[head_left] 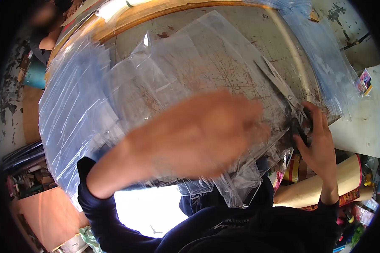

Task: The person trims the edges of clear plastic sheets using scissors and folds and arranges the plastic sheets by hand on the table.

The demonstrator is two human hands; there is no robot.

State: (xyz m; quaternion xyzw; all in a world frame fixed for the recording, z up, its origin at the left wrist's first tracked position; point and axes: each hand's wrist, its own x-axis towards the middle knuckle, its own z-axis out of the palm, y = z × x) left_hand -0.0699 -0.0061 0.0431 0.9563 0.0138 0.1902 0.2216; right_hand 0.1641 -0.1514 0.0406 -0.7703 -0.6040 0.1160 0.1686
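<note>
My right hand [318, 141] is wrapped round the dark handles of a pair of scissors [287, 92], whose blades point up and to the left over a clear plastic sheet [207, 46]. Motion blurs my left hand [207, 130], which reaches across the middle of the view above the sheet; its fingers are smeared, and whether they hold anything cannot be told. Crumpled clear plastic [240, 183] hangs over the near table edge, close to my body.
A pile of clear plastic sheets [74, 97] covers the table's left side, and another stack [325, 63] lies at the right. A person [48, 40] is at the upper left. Rolled material [325, 181] sits at the lower right, a brown board [48, 215] at the lower left.
</note>
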